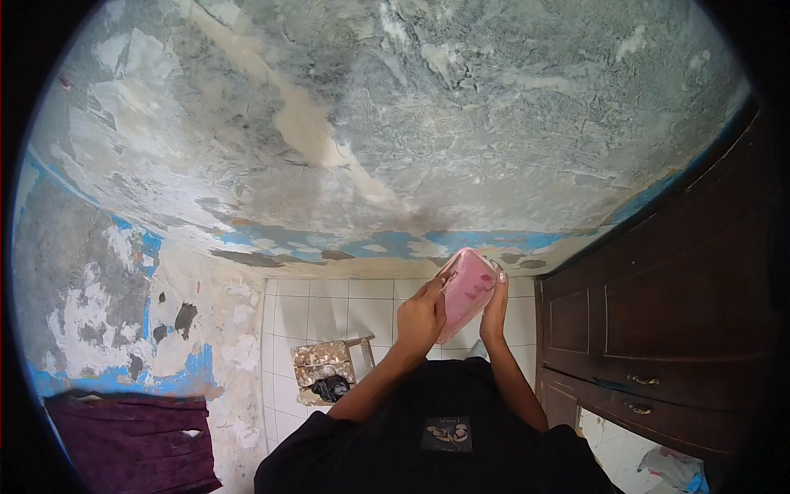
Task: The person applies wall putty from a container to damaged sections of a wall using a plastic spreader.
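A pink rectangular plastic container [466, 298] is held up tilted in front of my chest, between both hands. Darker wet-looking pink patches mark its surface, and whitish smears run along its edge. My left hand [422, 314] is closed on the container's left side, fingers bent over the edge. Against its right side presses my right hand [494, 306], with the fingertips up near the upper right corner. Whether anything else is tucked under the left fingers is hidden. Just beyond the container stands a rough grey plastered wall [510, 156], with blue paint remnants low down.
A paint-spattered wooden stool [321, 356] with a crumpled black bag [331, 389] stands on white floor tiles [327, 311] at my left. Dark wooden cabinets [658, 329] line the right side. A purple cloth [132, 440] hangs at lower left; a plastic bag [671, 468] lies at lower right.
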